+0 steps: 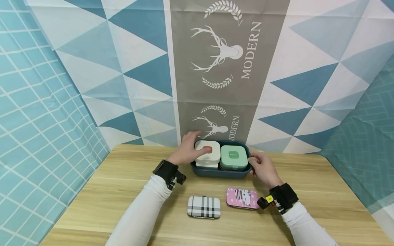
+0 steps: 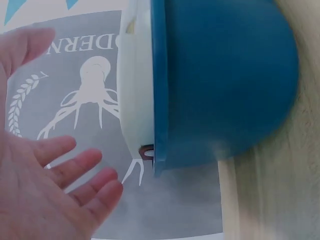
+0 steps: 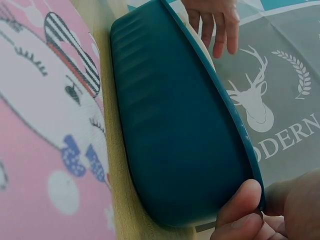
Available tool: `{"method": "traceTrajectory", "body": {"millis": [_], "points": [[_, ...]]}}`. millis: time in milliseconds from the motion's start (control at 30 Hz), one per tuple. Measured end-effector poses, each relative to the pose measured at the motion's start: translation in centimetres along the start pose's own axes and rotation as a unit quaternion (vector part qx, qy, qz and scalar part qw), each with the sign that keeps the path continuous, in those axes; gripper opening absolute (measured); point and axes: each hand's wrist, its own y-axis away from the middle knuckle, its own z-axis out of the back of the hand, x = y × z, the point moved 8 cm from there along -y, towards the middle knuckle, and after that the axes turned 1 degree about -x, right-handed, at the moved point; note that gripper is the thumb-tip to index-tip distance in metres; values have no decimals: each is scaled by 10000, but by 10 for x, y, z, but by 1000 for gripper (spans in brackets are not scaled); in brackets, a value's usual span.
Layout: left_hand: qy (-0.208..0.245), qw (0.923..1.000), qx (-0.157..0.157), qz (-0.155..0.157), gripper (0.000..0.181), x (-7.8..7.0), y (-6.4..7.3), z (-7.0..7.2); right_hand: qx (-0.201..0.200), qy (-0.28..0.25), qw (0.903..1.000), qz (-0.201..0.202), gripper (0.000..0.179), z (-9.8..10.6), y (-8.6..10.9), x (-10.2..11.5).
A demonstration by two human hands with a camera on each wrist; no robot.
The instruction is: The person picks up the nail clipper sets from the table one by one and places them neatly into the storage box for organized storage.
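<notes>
A dark blue bin [image 1: 219, 173] stands at the back of the wooden table. In it, a white square box [image 1: 212, 157] with an orange label sits on another white box, beside a mint green box [image 1: 228, 161]. My left hand [image 1: 188, 151] is over the white box, thumb across its top near the label; the left wrist view shows the fingers [image 2: 75, 167] spread, curled round nothing. At the bin's right end, my right hand [image 1: 263, 169] pinches the rim between thumb and fingers, clearly visible in the right wrist view beside the bin wall [image 3: 180, 115].
Two flat cases lie in front of the bin: a black-and-white plaid one [image 1: 204, 207] and a pink one [image 1: 242, 197] with a cat picture, close to my right wrist. A patterned cloth backdrop [image 1: 147, 75] rises right behind the bin.
</notes>
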Motion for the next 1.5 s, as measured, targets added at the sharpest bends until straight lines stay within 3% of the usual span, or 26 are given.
{"method": "traceTrajectory", "body": {"millis": [200, 400, 733, 933, 1167, 1300, 1500], "points": [[585, 9971, -437, 206, 80, 8, 6, 9, 10, -7, 10000, 37, 46, 0, 0, 1], [1280, 9875, -755, 527, 69, 24, 16, 14, 8, 1, 10000, 55, 46, 0, -1, 0], [1475, 9755, -1128, 1179, 59, 48, 27, 11, -4, 38, 10000, 18, 46, 1, 0, 2], [1607, 9687, -1146, 1506, 53, 59, 35, 2, 16, 13, 10000, 93, 46, 0, 0, 3], [2381, 9495, -891, 1838, 50, 68, 38, -14, 2, 89, 9999, 96, 45, 0, 0, 2], [2621, 9433, -866, 1844, 45, 69, 38, -19, 38, 86, 9999, 82, 46, 0, 0, 2], [2725, 9410, -928, 1780, 40, 67, 37, -22, 45, 15, 9999, 110, 45, 0, -1, 1]]}}
